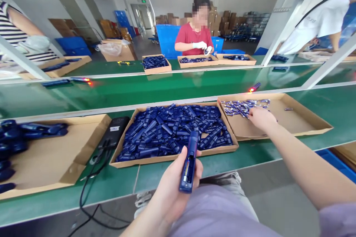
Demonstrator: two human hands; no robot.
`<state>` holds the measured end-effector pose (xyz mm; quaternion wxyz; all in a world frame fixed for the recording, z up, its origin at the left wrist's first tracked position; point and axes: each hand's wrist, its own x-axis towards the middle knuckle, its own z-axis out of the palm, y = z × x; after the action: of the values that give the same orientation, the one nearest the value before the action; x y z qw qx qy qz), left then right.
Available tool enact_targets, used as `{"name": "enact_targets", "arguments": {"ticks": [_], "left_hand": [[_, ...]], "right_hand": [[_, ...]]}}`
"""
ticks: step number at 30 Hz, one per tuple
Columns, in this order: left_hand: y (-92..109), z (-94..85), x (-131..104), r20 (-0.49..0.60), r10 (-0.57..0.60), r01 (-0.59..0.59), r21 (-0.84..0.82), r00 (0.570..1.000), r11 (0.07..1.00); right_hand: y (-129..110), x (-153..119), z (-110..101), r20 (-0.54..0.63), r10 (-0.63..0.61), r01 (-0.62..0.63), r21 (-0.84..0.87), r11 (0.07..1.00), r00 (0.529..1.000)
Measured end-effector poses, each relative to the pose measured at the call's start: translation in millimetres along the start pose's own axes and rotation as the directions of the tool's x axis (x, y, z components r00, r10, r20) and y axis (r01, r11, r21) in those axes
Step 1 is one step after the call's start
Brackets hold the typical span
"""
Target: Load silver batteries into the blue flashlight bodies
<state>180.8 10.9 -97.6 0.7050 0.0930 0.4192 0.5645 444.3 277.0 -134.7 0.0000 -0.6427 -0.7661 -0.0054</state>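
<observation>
- Right hand point(263, 119): fingertips down among small batteries point(233, 108); I cannot tell whether they pinch one.
- Left box point(79, 148), cut off at the left: blurred dark blue pieces point(41, 130).
- Middle box point(155, 160), near the bench's point(150, 177) front edge: heaped blue parts point(167, 126).
- Right box point(300, 118): batteries piled toward its far left corner.
- Left hand point(174, 183): wrapped around a blue case point(189, 162), thumb left, fingertips right, open slot facing up, by the bench's front edge.

We had a navy device point(192, 143), purple-and-silver cells point(236, 108), brown trays point(300, 118), green bench point(155, 177), black power bank point(118, 123). We saw red shirt point(185, 39), black-and-white striped top point(8, 31).
</observation>
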Motion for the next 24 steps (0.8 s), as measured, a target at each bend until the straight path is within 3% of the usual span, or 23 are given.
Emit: {"name": "enact_targets", "arguments": {"ticks": [3,6,9,11,12,13,14,16,17,20,22,24], "left_hand": [[-3,4.4,1,-0.002,-0.063,0.063,0.007,0.998,0.998],[-3,6.8,1,0.026,-0.144,0.145,-0.001,0.989,0.989],[-3,8.1,1,0.077,-0.233,0.234,-0.009,0.969,0.972],[-4,10.2,3,0.093,-0.279,0.281,-0.010,0.956,0.960],[-5,11.7,4,0.098,-0.291,0.292,-0.004,0.952,0.956],[-7,13.5,6,0.102,-0.298,0.299,0.002,0.949,0.954],[-8,15.3,8,0.102,-0.300,0.301,0.007,0.949,0.954],[-11,17.9,10,0.099,-0.302,0.303,0.009,0.948,0.953],[-12,18.4,11,0.096,-0.308,0.309,0.004,0.946,0.951],[-14,16.9,12,0.057,-0.326,0.328,-0.022,0.944,0.945],[-14,15.4,13,0.016,-0.340,0.340,-0.058,0.940,0.939],[-11,15.3,13,0.032,-0.341,0.342,-0.067,0.940,0.937]], "right_hand": [[-7,9,8,0.060,0.002,0.002,-0.064,0.998,0.998],[-11,7,-3,0.109,-0.003,0.012,-0.083,0.996,0.994],[-16,-20,-28,0.056,-0.059,0.062,-0.050,0.997,0.997],[-31,-56,-45,-0.022,-0.222,0.223,0.046,0.974,0.975],[-42,-77,-52,-0.059,-0.366,0.370,0.124,0.921,0.929],[-54,-98,-57,-0.172,-0.613,0.635,0.277,0.721,0.771],[-67,-118,-60,-0.266,-0.761,0.793,0.364,0.489,0.592],[-88,-148,-60,-0.422,-0.810,0.893,0.371,0.256,0.408],[-96,-157,-57,-0.453,-0.813,0.915,0.336,0.225,0.366],[-104,-168,-47,-0.447,-0.830,0.943,0.166,0.290,0.334],[-100,-167,-44,-0.428,-0.840,0.939,0.071,0.337,0.334],[-92,-158,-43,-0.432,-0.823,0.920,0.047,0.389,0.369]]}}
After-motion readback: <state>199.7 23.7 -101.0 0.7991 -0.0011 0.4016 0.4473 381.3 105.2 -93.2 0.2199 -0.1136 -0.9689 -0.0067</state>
